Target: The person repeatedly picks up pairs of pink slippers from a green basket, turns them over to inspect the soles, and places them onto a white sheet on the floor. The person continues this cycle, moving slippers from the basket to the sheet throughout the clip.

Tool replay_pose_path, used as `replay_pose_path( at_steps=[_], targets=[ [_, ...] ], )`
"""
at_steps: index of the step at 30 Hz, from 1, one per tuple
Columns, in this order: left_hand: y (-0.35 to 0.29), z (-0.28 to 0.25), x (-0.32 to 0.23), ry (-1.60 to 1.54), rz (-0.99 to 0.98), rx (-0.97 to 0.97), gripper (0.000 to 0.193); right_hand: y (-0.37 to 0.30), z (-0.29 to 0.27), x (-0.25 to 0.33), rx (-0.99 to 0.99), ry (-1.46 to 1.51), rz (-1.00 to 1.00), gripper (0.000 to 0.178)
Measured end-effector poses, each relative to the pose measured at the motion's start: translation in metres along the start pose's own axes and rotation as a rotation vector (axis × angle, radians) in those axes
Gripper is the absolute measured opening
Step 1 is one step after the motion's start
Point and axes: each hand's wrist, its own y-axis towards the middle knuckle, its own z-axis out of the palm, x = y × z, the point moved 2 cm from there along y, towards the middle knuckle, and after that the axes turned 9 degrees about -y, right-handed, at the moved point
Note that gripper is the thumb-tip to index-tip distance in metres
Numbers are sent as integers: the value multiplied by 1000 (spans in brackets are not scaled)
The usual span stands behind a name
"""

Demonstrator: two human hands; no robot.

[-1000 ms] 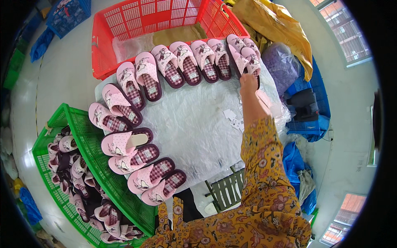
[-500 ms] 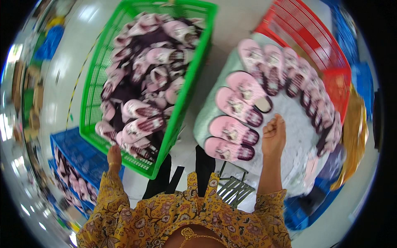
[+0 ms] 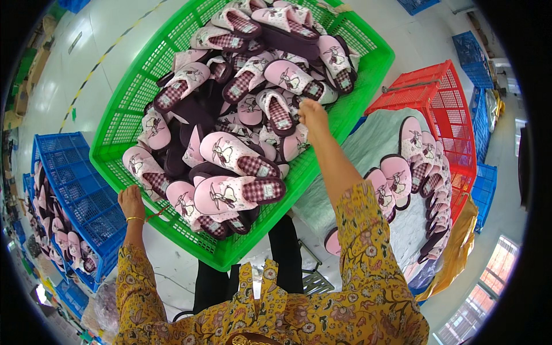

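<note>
A large green basket (image 3: 345,112) is heaped with pink slippers (image 3: 240,194) that have dark checked insoles and a printed animal figure. My left hand (image 3: 131,202) is closed at the basket's near left rim, a thin bracelet on its wrist. Over the basket's right side reaches my right hand (image 3: 313,118), its fingers curled together and nothing visible in them. Closest to those fingers lies a slipper with its checked insole (image 3: 277,112) showing. On the right, more slippers (image 3: 397,177) are laid in an arc on a pale covered surface (image 3: 379,236), partly hidden by my right sleeve.
Left of the green basket stands a blue crate (image 3: 77,172), with further slippers (image 3: 72,247) beside it. A red crate (image 3: 443,95) is behind the covered surface, and golden sheeting (image 3: 460,247) hangs at its right. A dark stool (image 3: 316,282) sits near my legs.
My right hand has moved left from the covered surface to above the green basket. My view has turned toward the basket. My left hand stays at its near left rim.
</note>
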Motion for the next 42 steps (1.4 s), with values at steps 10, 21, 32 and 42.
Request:
replay_pose_path(
  at_steps=[10, 21, 32, 42],
  targets=[
    [10, 3, -8, -77, -31, -137, 11, 150, 18, -58, -306, -344, 121, 25],
    [9, -3, -10, -109, 2, -176, 7, 50, 41, 16, -424, -275, -389, 23],
    [13, -8, -9, -179, -66, -168, 6, -29, 146, 19, -47, 84, -129, 14],
    [15, -21, -13, -246, -81, -167, 5, 13, 274, 9, -241, 435, 166, 21]
  ],
)
